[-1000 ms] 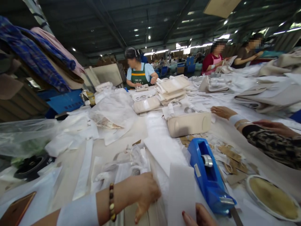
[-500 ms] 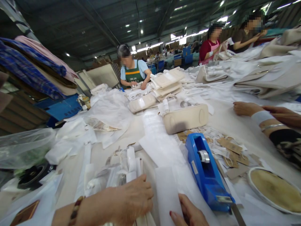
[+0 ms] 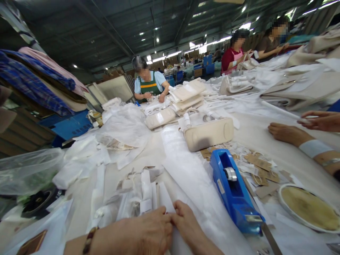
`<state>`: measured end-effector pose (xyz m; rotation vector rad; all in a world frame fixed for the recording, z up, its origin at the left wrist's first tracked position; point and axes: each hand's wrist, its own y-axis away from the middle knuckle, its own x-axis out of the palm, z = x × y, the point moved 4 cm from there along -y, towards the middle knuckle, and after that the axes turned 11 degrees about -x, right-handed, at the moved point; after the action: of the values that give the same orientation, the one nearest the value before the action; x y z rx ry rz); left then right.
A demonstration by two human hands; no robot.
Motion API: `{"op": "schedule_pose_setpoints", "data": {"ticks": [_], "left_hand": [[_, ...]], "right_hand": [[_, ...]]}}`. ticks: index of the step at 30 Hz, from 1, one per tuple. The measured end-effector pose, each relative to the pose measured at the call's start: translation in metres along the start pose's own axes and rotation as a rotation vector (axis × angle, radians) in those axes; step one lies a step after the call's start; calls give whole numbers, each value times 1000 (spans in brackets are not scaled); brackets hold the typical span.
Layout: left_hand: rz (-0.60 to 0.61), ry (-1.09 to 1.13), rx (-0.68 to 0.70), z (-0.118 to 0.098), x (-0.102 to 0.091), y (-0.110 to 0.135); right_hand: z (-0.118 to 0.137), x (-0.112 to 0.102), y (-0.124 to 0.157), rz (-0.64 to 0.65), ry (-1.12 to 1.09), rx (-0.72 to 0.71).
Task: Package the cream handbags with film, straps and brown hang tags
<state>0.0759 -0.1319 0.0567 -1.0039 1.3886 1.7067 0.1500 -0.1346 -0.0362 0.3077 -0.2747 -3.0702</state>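
My left hand [image 3: 148, 230] and my right hand [image 3: 187, 223] meet at the bottom centre, fingertips together, pinching the near edge of a white paper sheet [image 3: 186, 170] that lies on the table. Just beyond my left hand lies a cream bag wrapped in white paper strips [image 3: 135, 198]. A blue tape dispenser [image 3: 232, 193] stands right of my right hand.
A cream handbag [image 3: 208, 134] lies mid-table, brown tags [image 3: 259, 168] to its right, and a round dish [image 3: 308, 207] near the right edge. Another person's hands [image 3: 289, 132] rest on the table at right. Co-workers stand behind stacks of bags [image 3: 186, 94]. Plastic bags [image 3: 26, 170] pile up left.
My right hand moved up and left to meet my left hand at the sheet's edge. The person's hands at right shifted further right.
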Motion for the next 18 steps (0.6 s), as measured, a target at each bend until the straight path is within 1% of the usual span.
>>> {"op": "schedule_pose_setpoints", "data": {"ticks": [2, 3, 5, 6, 7, 8, 9, 10, 11, 12, 13, 14, 16, 18], "left_hand": [[150, -60, 64, -1, 10, 3], [183, -43, 56, 1, 11, 9], [152, 81, -33, 7, 9, 31], [103, 151, -93, 12, 9, 46], [38, 214, -185, 21, 10, 62], [-29, 263, -299, 32, 13, 78], [-120, 312, -485, 48, 18, 93], [-215, 360, -724, 67, 24, 107], [-284, 406, -948, 84, 33, 118], [-304, 455, -1104, 100, 43, 124], [-290, 502, -1203, 113, 53, 124], [-255, 540, -1249, 124, 62, 119], [-169, 592, -1241, 139, 77, 102], [-118, 614, -1202, 148, 87, 87]], "right_hand": [[2, 7, -6, 26, 85, -14], [3, 10, -6, 43, 126, -22], [3, 13, -4, 77, 200, -32], [4, 14, -2, 91, 230, -34], [4, 14, -1, 102, 253, -34], [4, 15, 1, 113, 270, -33], [4, 15, 2, 120, 282, -29], [4, 16, 2, 125, 290, -24], [4, 16, 2, 126, 296, -21], [4, 17, 2, 124, 300, -18], [5, 17, 1, 120, 303, -16], [5, 17, 1, 114, 303, -15], [4, 18, 0, 103, 288, -7], [0, 19, -1, 95, 264, 9]]}}
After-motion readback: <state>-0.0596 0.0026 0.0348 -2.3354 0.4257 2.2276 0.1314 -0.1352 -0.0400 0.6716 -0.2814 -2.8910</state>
